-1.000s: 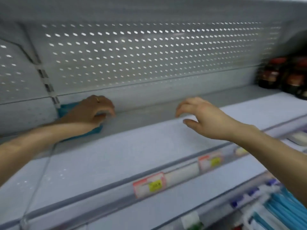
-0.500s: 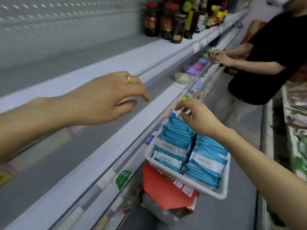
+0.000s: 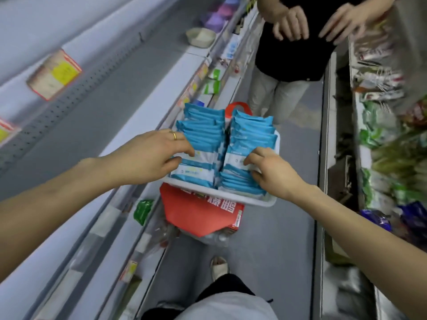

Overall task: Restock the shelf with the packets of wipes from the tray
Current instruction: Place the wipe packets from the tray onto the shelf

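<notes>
A white tray (image 3: pixel 221 194) sits on a red box in the aisle, filled with two rows of blue-and-white wipe packets (image 3: pixel 203 125). My left hand (image 3: pixel 152 153), with a gold ring, reaches into the left row, and its fingers and thumb close on a packet (image 3: pixel 196 162) near the front. My right hand (image 3: pixel 270 172) digs its fingertips into the right row, curled over the top of a packet (image 3: pixel 235 158). The grey shelf (image 3: pixel 76 107) runs along the left.
The red box (image 3: pixel 196 213) stands on bottled goods on the floor. Another person (image 3: pixel 293 49) stands just beyond the tray, both hands out. Stocked shelves line the right side. Price tags (image 3: pixel 54 73) hang on the shelf edges. My foot (image 3: pixel 219 267) is below the tray.
My view swung from the shelf down to the tray. My left hand let go of a packet on the shelf, and both hands dropped onto the packets in the tray.
</notes>
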